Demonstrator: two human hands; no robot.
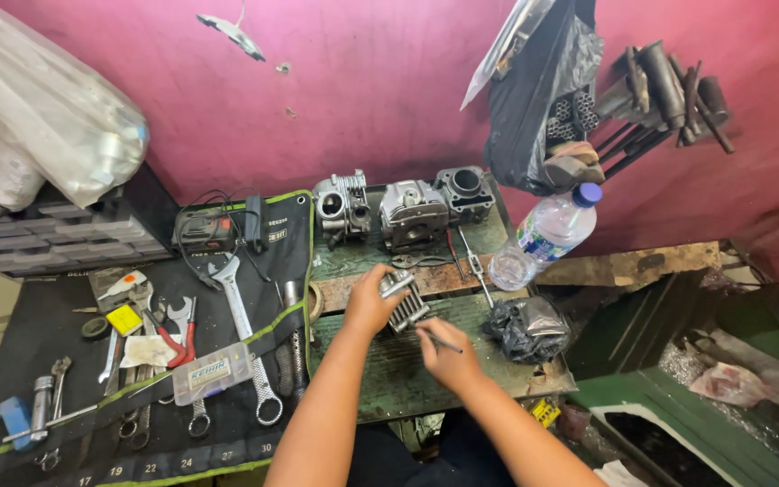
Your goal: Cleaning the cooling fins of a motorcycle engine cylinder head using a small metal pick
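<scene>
Finned metal engine part [405,302] sits on the green bench [389,379], and the grip of the left hand [370,302] is closed around its left side. Right hand [446,356], just to the right and a little nearer to the person, pinches a thin metal tool [439,340] whose tip points at the part. Crumpled black plastic bag [526,326] lies further right of this grip.

Both bare forearms reach forward, left hand [370,302] and right hand [446,354] curled.
</scene>
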